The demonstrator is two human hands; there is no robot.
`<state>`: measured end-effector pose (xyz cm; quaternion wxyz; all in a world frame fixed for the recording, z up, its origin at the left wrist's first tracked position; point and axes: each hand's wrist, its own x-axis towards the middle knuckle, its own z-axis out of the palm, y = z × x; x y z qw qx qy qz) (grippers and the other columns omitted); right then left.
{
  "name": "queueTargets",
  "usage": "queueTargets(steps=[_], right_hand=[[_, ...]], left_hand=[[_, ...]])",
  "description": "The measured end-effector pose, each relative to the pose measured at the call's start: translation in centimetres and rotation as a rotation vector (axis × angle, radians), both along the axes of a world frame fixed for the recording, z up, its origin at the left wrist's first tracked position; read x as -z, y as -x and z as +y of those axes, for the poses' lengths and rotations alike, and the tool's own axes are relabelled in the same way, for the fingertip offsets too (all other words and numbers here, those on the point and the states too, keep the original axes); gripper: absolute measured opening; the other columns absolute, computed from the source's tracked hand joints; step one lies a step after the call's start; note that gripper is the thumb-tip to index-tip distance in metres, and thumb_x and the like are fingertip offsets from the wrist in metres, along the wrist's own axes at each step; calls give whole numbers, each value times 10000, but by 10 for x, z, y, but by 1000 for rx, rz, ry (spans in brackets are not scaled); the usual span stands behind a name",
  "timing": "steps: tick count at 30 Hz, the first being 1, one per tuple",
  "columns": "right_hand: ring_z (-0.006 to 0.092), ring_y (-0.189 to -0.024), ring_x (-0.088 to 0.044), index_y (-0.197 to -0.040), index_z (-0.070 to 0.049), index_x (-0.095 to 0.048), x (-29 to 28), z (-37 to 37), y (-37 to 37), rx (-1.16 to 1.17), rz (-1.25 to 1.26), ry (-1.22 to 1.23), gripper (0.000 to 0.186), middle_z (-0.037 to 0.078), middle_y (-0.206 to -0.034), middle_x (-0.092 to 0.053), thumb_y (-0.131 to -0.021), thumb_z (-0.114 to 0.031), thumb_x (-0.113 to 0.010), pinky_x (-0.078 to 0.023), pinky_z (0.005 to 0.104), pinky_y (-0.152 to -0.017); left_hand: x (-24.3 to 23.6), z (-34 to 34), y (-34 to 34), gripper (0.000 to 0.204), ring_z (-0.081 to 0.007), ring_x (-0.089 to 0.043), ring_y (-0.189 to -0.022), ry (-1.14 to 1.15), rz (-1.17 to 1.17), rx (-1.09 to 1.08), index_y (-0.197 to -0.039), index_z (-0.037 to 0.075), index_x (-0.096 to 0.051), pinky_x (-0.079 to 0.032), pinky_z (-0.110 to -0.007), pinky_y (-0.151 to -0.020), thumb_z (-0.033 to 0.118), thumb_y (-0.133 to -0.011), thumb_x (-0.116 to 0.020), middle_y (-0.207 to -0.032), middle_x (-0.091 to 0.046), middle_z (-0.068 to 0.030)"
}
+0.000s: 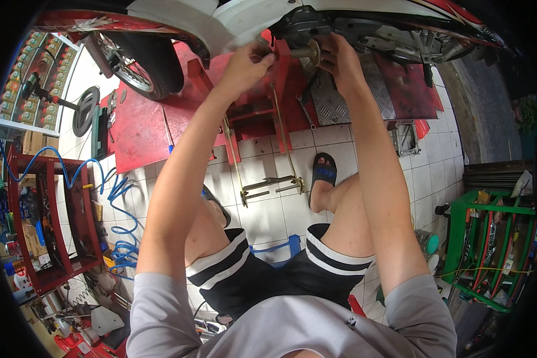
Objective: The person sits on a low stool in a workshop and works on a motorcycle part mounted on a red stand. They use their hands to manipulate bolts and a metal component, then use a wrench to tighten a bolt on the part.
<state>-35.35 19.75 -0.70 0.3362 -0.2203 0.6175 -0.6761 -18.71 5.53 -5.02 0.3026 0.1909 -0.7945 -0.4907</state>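
My left hand (252, 67) is closed beside the upright of a red steel stand (281, 71), its fingertips pinched on something small I cannot make out. My right hand (338, 64) has its fingers curled at a round metal disc (312, 53) on a horizontal shaft (299, 53) at that upright. Above both hands is the dark underside (301, 24) of a white, red and black motorcycle (232, 24). The stand rests by a red platform (143, 125), and thin brass-coloured rods (240, 179) with crossbars reach down from it toward my feet.
Left are the motorcycle's wheel (143, 83), a coiled blue hose (122, 227), a red tool trolley (74, 250) and a glass display case (33, 83). Right are a checker plate (376, 101) and a green rack of tools (471, 209). A blue plastic item (289, 244) lies between my legs.
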Motion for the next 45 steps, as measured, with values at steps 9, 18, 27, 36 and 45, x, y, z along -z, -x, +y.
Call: queueTargets(steps=[9,18,27,36,45], right_hand=[[172,-948,-563,-1102,-49,-630,3,2,5,25,11,-5,400,51,-1063,-653,-976,-333,-379,-439,349,-851],[156,-898,-579,-1081,-66,-637,4,1,4,34,26,-75,378,34,-1038,-655,-957,-346,-415,-457,318,-787],[160,-942,-592,-1152,-60,-623,4,1,7,-34,80,-22,403,51,-1067,-669,-973,-333,-388,-429,315,-847],[149,-979,-590,-1167,-70,-611,2,1,6,-70,91,61,408,59,-1074,-682,-963,-347,-393,-402,301,-859],[97,-911,-582,-1058,-94,-651,0,1,13,41,106,272,320,26,-946,-707,-921,-307,-455,-411,282,-778]], left_hand=[[-25,8,-2,310,-187,-652,-828,-78,-277,-22,-1061,-22,-647,-517,-319,-781,173,-823,-681,-942,-690,-117],[-21,7,0,239,-154,-668,-777,-221,-110,-12,-1008,-24,-666,-524,-302,-724,167,-865,-650,-872,-704,-111],[-20,11,2,256,-112,-662,-734,-93,84,-4,-1003,-35,-667,-515,-267,-679,194,-890,-638,-845,-703,-91],[-32,17,1,267,-135,-658,-727,-251,-247,-64,-1012,-39,-663,-514,-279,-654,198,-893,-628,-855,-698,-99],[-23,9,0,253,-131,-637,-748,-390,-88,32,-1004,-43,-656,-510,-267,-663,154,-846,-670,-841,-688,-81]])
